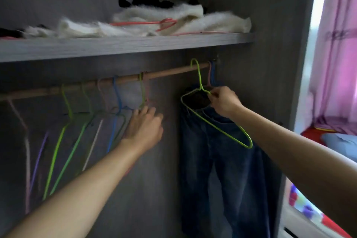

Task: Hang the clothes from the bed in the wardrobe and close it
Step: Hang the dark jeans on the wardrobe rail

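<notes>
Step in hand, as I read it: seating the green hanger on the rod inside the wardrobe.

- Right hand, 3 o'clock of frame centre: fingertips pinch the hanger wire just below the neck. Hook is over the rod, near its right end.
- Hanger body is tilted, low corner swung to 4 o'clock.
- Jeans hang directly behind it at 5 o'clock. Can't tell if they ride this hanger or one of the hooks at the far right end.
- Left hand, 9 o'clock of the right hand: fingers reach into the empty hangers. Blurred, so can't tell if it grips one or only touches.
- Shelf at 12 o'clock holds white fluffy fabric and a pink hanger.

Doing it well:
- Check the hook sits fully over the rod before letting go.
- Level the hanger, or the jeans may slide toward the low corner.
- Left hand should lift one hanger only. The bunch looks tangled, so lift the hook up off the rod rather than dragging it sideways.
- Doors aren't in view. Closing comes last, and the jeans look clear of the wardrobe's right side.
</notes>
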The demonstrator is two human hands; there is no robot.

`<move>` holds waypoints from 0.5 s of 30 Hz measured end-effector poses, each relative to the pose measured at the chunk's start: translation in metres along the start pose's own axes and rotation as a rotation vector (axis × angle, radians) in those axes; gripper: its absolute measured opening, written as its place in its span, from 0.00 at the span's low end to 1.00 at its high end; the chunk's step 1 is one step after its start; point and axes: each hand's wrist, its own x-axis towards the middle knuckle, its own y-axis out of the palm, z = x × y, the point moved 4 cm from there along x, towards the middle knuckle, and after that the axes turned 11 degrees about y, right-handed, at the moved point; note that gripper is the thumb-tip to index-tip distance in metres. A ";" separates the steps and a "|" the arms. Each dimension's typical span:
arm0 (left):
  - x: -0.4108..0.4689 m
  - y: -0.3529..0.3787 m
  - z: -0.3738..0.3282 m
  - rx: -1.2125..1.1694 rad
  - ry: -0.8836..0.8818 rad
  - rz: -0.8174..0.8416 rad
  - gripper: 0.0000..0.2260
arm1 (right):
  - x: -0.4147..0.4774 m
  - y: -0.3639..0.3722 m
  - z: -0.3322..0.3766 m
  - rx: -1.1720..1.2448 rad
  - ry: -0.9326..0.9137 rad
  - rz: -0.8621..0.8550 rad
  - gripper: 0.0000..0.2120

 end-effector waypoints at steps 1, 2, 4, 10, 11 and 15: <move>0.003 0.000 -0.011 -0.030 0.002 -0.003 0.10 | -0.012 -0.007 -0.019 -0.048 0.010 -0.032 0.09; 0.005 0.000 -0.024 -0.074 0.000 0.003 0.10 | -0.025 -0.016 -0.038 -0.099 0.020 -0.059 0.10; 0.011 0.002 -0.055 -0.169 0.019 0.035 0.09 | -0.054 -0.039 -0.078 -0.221 0.027 -0.110 0.10; 0.024 0.005 -0.188 -0.371 0.173 0.190 0.08 | -0.143 -0.144 -0.210 -0.394 0.086 -0.207 0.11; 0.025 0.004 -0.216 -0.395 0.206 0.207 0.08 | -0.158 -0.164 -0.234 -0.409 0.114 -0.216 0.12; 0.030 -0.001 -0.347 -0.505 0.305 0.310 0.10 | -0.225 -0.248 -0.343 -0.471 0.284 -0.223 0.14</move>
